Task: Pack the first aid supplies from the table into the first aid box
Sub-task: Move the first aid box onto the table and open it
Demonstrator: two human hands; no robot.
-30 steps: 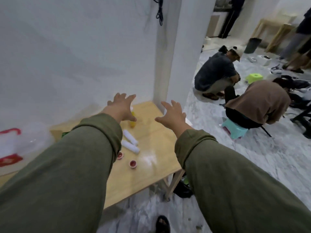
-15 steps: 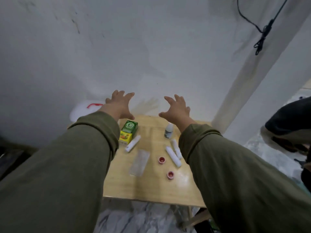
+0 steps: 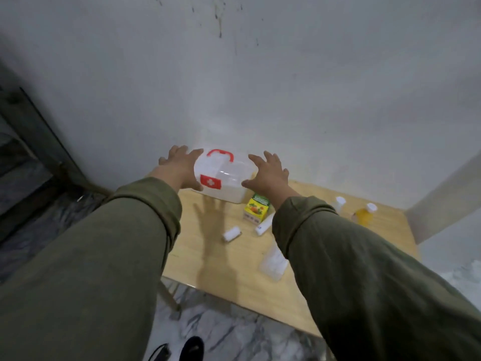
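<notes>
A translucent white first aid box (image 3: 226, 181) with a red handle and a red cross label stands closed at the back left of the wooden table (image 3: 234, 259), against the wall. My left hand (image 3: 181, 165) is spread at its left side and my right hand (image 3: 268, 173) is spread at its right side; both have straight fingers and grip nothing. On the table lie a green and yellow carton (image 3: 256, 209), a white tube (image 3: 264, 225), a small bandage roll (image 3: 231, 233), a clear flat packet (image 3: 273, 260), a white bottle (image 3: 339, 203) and a yellow bottle (image 3: 363, 213).
A white wall (image 3: 260, 87) rises right behind the table. A dark frame (image 3: 33, 131) stands on the left. Marble floor (image 3: 221, 329) lies below the table's front edge, with a dark shoe (image 3: 191, 349) on it.
The view has swung left, bringing the first aid box into sight. Both hands now flank the box instead of hovering over the supplies.
</notes>
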